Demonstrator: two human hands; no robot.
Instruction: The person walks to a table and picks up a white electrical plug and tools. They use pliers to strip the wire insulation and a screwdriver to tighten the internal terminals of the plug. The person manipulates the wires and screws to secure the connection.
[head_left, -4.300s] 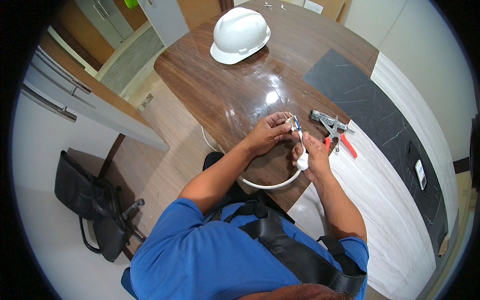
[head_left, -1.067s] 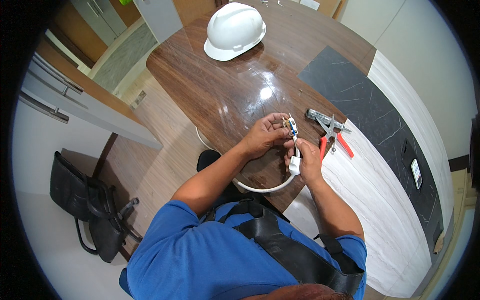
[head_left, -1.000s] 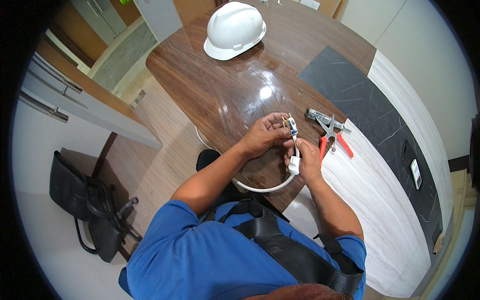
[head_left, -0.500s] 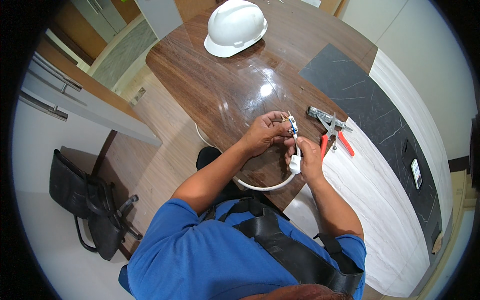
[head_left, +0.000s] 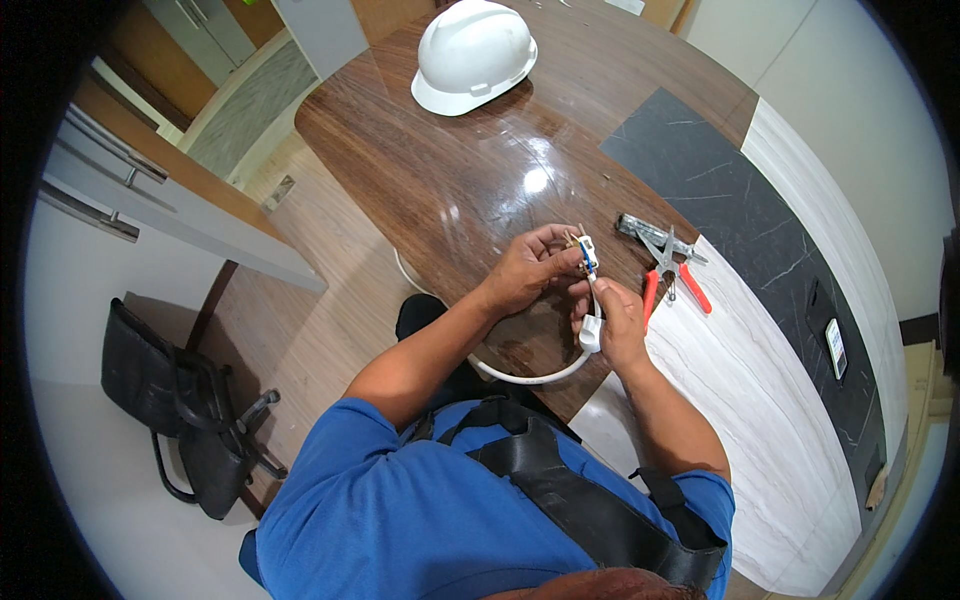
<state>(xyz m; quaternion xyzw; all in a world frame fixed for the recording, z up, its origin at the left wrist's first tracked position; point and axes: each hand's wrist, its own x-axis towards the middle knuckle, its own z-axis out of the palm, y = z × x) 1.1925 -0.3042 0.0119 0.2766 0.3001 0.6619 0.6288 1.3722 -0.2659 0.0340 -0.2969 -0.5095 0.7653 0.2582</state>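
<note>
Wood-grain table (head_left: pixel 430 190), brown and glossy, fitted along its right side with dark and pale veined panels. Near its front edge, one small white fitting (head_left: pixel 588 243) with blue and other wires is held above the wood surface between the two hands. Left hand (head_left: pixel 528 270): grip narrow, the fitting and its wires pinched at the fingertips; exact contact is partly hidden. Right hand (head_left: pixel 620 318): grip narrow, white cable (head_left: pixel 530 379) pinched between thumb and fingers just below the fitting. One white cover (head_left: pixel 590 334), threaded on the cable, is seen beside the right palm; the cable is looped toward the table's edge. To the right, red-handled pliers (head_left: pixel 667 262), spread, are laid across a grey metallic tool (head_left: pixel 645 234). Also recorded: white hard hat (head_left: pixel 474 58), set at the far side; phone (head_left: pixel 836 349), laid on the dark panel; black chair (head_left: pixel 190 420), placed at left on the floor.
</note>
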